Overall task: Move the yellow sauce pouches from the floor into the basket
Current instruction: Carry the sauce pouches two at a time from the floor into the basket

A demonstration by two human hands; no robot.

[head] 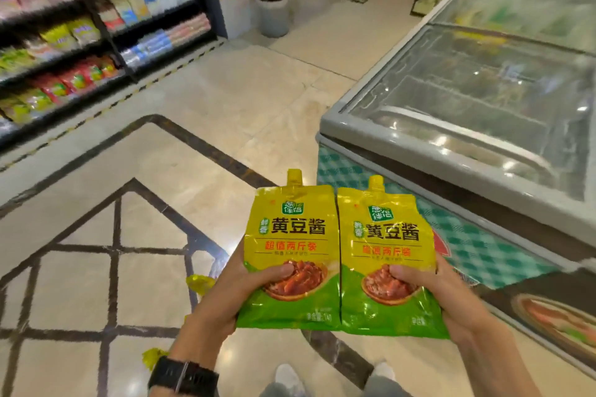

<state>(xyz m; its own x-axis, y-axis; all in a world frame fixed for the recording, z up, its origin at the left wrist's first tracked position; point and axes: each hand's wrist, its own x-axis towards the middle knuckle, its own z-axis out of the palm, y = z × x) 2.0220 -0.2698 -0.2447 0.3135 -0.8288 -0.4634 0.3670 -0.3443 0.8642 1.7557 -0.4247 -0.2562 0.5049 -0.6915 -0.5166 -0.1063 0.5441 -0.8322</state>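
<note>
I hold two yellow-and-green sauce pouches upright, side by side, in front of me. My left hand (222, 300) grips the left pouch (290, 235) at its lower edge, thumb on the front. My right hand (451, 296) grips the right pouch (385, 242) the same way. Both pouches have spouts pointing up. Parts of two more yellow pouches lie on the floor behind my left arm, one (200, 282) near my left hand and one (154, 358) near my wrist. No basket is in view.
A glass-topped chest freezer (467, 113) stands to the right, its checked front close to my right hand. Stocked shelves (80, 42) line the left side. A potted plant (272, 14) stands far ahead. My shoes (287, 375) show on the tiled floor below.
</note>
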